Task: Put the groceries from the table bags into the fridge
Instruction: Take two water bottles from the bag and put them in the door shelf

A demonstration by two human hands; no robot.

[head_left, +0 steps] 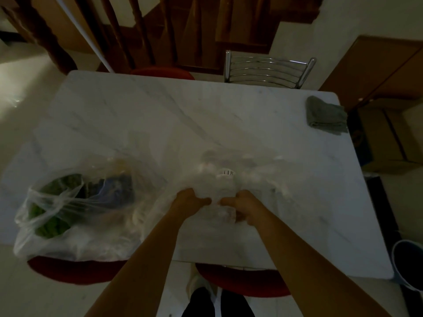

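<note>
A white marble-patterned counter [160,115] fills a dim room, with a wooden staircase behind it. Both forearms reach forward and down over the near edge, the hands close together. The left hand [188,200] and right hand [243,205] each have fingers curled into the thin film of a clear plastic bag [229,179] lying near the counter's middle; its contents are blurred, only a white cap-like piece [226,173] showing. To the left, near the counter's edge, a second clear bag [68,211] holds green leafy vegetables [51,221] and something dark blue. A grey cloth [326,115] lies at the far right corner.
</note>
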